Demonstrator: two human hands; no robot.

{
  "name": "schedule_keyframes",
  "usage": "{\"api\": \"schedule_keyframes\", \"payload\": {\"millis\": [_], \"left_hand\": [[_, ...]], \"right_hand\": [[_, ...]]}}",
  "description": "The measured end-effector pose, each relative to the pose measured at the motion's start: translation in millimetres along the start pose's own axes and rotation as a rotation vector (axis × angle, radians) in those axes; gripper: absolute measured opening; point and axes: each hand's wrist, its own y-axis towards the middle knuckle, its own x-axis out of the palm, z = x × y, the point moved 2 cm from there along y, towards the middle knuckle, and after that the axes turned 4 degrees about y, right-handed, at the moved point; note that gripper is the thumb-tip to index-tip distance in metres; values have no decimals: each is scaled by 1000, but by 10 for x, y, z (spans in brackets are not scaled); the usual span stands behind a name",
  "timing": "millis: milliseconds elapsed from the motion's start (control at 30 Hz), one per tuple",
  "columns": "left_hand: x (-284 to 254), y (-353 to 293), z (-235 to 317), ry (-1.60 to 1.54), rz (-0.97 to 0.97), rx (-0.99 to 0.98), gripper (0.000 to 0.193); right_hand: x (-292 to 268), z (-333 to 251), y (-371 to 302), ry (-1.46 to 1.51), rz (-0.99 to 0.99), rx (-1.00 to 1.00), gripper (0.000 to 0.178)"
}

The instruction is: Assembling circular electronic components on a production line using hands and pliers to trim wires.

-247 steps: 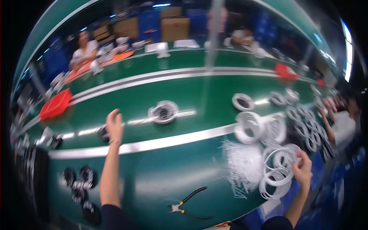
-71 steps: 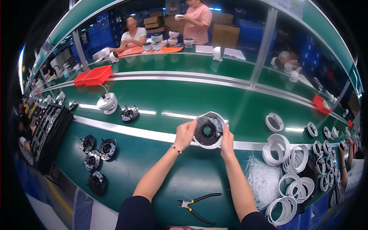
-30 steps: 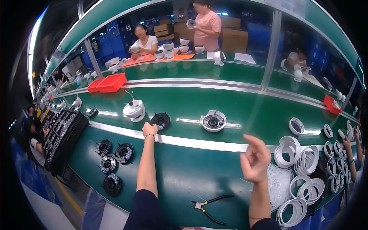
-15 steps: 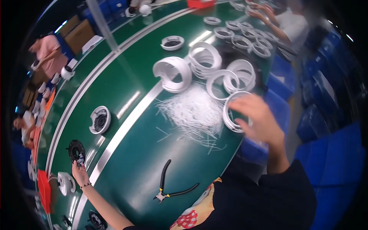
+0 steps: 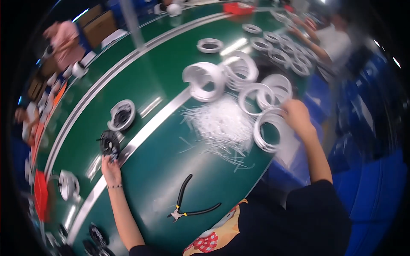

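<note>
At the left, my left hand [image 5: 112, 171] grips a black round disc-shaped part [image 5: 109, 143] with a hole in its middle, held above the metal strip. Small wire-like bits show on the disc near my fingers. Over on the right, my right hand [image 5: 297, 117] has its fingers closed at the upper right rim of a white plastic ring [image 5: 257, 135] in a small stack. Its fingertips are partly blurred. More white rings [image 5: 247, 96] overlap just beyond. Beside them lies a heap of thin white plastic strips [image 5: 222, 121]. Diagonal cutters [image 5: 181, 200] with black handles rest spread on the green table.
A white round housing [image 5: 129, 122] with a black inside sits past the metal strip [image 5: 145, 132]. Standing ring stacks [image 5: 218, 83] are beyond the heap. Blue bins [image 5: 282, 168] adjoin the table's right edge. Co-workers sit at far right and along the left.
My left hand has moved up and right with the black disc, closer to the white housing. My right hand has gone from spread above the ring stack to its upper right rim.
</note>
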Motion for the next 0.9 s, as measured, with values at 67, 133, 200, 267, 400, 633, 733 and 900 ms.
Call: {"api": "schedule_keyframes", "payload": {"millis": [67, 133, 200, 267, 400, 633, 733, 900], "left_hand": [[226, -118, 16, 68, -42, 49, 38], [440, -341, 94, 165, 157, 99, 51], [432, -437, 125, 221, 167, 135, 58], [460, -523, 124, 247, 184, 183, 60], [441, -664, 128, 270, 179, 242, 60], [404, -746, 97, 273, 203, 327, 63], [340, -732, 114, 227, 248, 355, 69], [291, -681, 122, 248, 262, 388, 70]], "right_hand": [[-82, -19, 15, -77, -63, 4, 6], [-258, -159, 62, -150, -19, -67, 6], [-645, -457, 165, -140, 154, -208, 5], [-947, -919, 290, 43, 350, -447, 8], [-985, -2016, 477, 367, 427, -1003, 17], [323, -3597, 110, 478, 38, -1727, 6], [651, -3832, -150, 504, -173, -1789, 6], [760, -3804, -124, 531, -460, -1673, 9]]}}
